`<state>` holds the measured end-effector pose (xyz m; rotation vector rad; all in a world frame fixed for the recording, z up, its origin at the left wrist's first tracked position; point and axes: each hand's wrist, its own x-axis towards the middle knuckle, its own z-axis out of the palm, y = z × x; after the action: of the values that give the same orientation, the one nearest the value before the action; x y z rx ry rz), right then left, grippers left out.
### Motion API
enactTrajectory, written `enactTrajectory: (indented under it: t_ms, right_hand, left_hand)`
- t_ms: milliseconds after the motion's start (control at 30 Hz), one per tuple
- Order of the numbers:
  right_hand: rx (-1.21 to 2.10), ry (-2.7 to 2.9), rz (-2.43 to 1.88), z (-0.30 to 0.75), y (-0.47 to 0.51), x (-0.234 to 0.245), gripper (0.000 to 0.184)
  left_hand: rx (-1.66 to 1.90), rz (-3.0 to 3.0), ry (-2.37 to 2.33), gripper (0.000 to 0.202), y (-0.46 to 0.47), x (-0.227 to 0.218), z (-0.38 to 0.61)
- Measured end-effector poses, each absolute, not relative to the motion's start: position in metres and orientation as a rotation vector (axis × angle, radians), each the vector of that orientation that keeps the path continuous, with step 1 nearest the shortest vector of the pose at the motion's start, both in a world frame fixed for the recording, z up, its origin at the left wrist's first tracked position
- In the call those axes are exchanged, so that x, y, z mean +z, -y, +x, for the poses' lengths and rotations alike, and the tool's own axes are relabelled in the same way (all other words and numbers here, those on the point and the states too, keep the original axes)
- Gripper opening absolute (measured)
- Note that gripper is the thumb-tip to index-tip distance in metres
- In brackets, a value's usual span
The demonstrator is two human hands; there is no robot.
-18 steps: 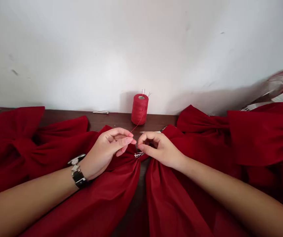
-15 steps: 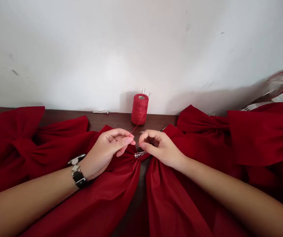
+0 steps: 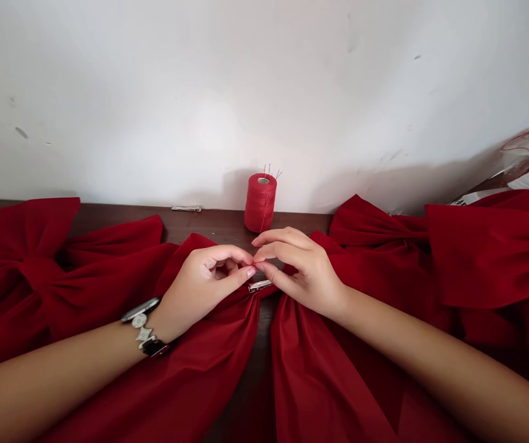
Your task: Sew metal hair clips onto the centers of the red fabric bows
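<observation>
Far left, a red fabric bow [image 3: 24, 271] on the dark wooden desk [image 3: 117, 223]. Next, the left hand [image 3: 202, 281], a silver charm bracelet [image 3: 141, 329] at its wrist, its grip closed fingertip to fingertip with the right hand [image 3: 304, 271] just above a metal clip [image 3: 259, 285] (red thread [image 3: 261, 221] from the spool [image 3: 259, 202] leading into that pinch, apparently held there, too fine to tell). Far right, a second red bow [image 3: 490, 255].

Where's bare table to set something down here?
Dark wooden tabletop shows either side of the red thread spool, bordered by red fabric bows, and narrowly between the fabric tails. Crowded at left hand and right hand, around the metal clip.
</observation>
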<state>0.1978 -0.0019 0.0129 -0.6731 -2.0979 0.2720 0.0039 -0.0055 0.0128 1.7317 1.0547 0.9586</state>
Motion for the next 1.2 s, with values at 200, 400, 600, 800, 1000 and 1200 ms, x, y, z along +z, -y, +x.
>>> enactTrajectory:
  t_ms: [200,400,600,800,1000,1200]
  right_hand:
    - [0.2,2.208,-0.68,0.2,-0.003,0.02,0.009]
    - [0.297,2.186,-0.755,0.199,-0.003,0.025,0.008]
    - [0.369,2.133,-0.809,0.198,-0.002,0.025,0.008]
    - [0.364,2.107,-0.839,0.198,-0.001,0.025,0.009]
    - [0.255,2.152,-0.885,0.198,-0.001,0.024,0.01]
    - [0.269,2.163,-0.911,0.197,0.001,0.024,0.013]
  left_hand:
    - [1.001,1.906,-1.119,0.006,0.006,0.014,0.005]
    - [1.116,2.054,-1.132,0.004,0.005,0.018,0.004]
    - [1.201,2.14,-1.1,0.005,0.003,0.019,0.004]
    - [1.213,2.159,-1.103,0.005,0.002,0.02,0.006]
    - [1.204,2.154,-1.125,0.005,0.002,0.019,0.007]
    - [1.193,2.151,-1.164,0.008,0.001,0.02,0.007]
